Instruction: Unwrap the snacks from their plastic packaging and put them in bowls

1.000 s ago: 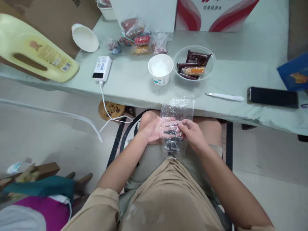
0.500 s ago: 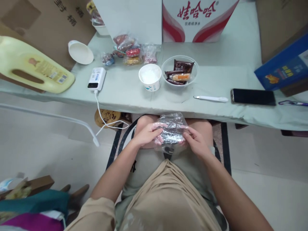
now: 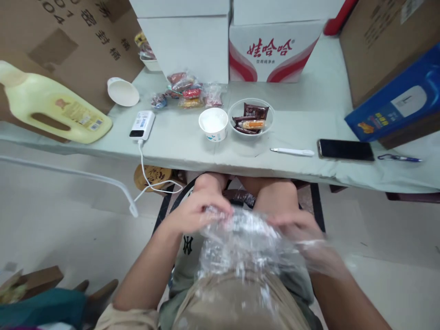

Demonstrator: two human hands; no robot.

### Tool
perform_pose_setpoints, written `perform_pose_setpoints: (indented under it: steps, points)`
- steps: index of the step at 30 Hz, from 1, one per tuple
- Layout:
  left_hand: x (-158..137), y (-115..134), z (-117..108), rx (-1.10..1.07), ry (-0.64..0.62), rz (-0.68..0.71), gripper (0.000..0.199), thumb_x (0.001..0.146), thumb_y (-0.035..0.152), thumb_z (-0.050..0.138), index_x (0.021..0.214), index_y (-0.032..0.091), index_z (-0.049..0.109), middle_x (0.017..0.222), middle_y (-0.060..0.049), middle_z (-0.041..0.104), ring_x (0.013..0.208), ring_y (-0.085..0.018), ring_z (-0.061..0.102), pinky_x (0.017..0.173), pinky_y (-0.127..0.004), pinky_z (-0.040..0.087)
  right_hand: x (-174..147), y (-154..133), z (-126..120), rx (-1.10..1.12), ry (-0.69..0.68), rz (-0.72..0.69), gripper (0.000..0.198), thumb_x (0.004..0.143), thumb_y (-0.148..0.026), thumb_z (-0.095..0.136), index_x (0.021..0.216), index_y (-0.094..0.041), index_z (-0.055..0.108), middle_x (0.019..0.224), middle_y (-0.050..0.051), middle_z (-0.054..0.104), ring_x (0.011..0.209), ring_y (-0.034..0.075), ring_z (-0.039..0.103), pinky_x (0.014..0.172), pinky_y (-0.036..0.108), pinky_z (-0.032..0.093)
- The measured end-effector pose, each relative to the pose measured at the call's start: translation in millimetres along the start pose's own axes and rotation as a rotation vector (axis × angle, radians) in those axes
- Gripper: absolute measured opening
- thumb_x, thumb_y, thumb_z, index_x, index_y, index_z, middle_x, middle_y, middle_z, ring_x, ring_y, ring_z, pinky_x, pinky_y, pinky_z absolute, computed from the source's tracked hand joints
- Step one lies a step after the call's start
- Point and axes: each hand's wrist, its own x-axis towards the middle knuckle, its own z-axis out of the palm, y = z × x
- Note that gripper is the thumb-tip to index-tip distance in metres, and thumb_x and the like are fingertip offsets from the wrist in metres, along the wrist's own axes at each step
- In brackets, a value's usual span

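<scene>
A crumpled sheet or bag of clear plastic film spreads over my lap, smeared by motion. My left hand pinches its upper left edge between thumb and fingers. At the upper right side, my right hand has its fingers closed on the film, though blur and the plastic hide part of them. On the table edge beyond stand a white paper cup and a clear round bowl with several wrapped snacks in it.
Right on the table lie a white-handled tool, a phone and a carabiner. Left are a white power bank with its cable and a yellow jug. Cartons line the back, behind wrapped candies.
The plastic film has come nearer my body and spread wider, moving fast. Both hands have moved down toward me, the left a little leftward and the right a little rightward. The view has tilted up.
</scene>
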Motion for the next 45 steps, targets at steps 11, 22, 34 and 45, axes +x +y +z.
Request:
perform_pose_setpoints:
  steps: [11,22,34,45]
  points:
    - [29,-83,-1,-0.056,0.138,-0.191,0.019,0.083,0.031,0.067,0.092,0.016,0.073,0.087,-0.007,0.075,0.079,-0.016,0.068,0.073,-0.027,0.054,33,69,-4,0.656,0.431,0.435,0.067,0.072,-0.055,0.078,0.128,-0.038,0.047,0.108,0.002,0.073,0.086,0.024,0.074,0.069,0.037,0.06]
    - [27,-75,-20,0.019,-0.049,-0.049,0.019,0.083,0.016,0.058,0.084,0.018,0.077,0.1,-0.011,0.075,0.1,-0.022,0.068,0.094,-0.038,0.051,37,66,3,0.307,0.451,0.565,0.078,0.057,-0.031,0.09,0.121,-0.03,0.048,0.079,-0.006,0.064,0.069,0.015,0.064,0.065,0.026,0.049]
    - [20,-75,18,-0.573,0.147,-0.388,0.115,0.071,0.03,0.085,0.159,0.026,0.011,0.087,-0.003,0.073,0.073,-0.015,0.07,0.074,-0.025,0.051,29,67,10,0.434,0.434,0.486,0.063,0.059,-0.048,0.09,0.11,-0.027,0.06,0.093,0.001,0.073,0.073,0.017,0.067,0.067,0.032,0.056]
    - [23,-82,40,-0.599,0.288,-0.507,0.046,0.065,0.044,0.087,0.09,0.013,0.063,0.08,-0.003,0.067,0.066,-0.01,0.059,0.059,-0.021,0.048,27,88,9,0.172,0.497,0.438,0.052,0.07,-0.064,0.076,0.102,-0.023,0.07,0.076,0.002,0.073,0.066,0.021,0.068,0.062,0.034,0.057]
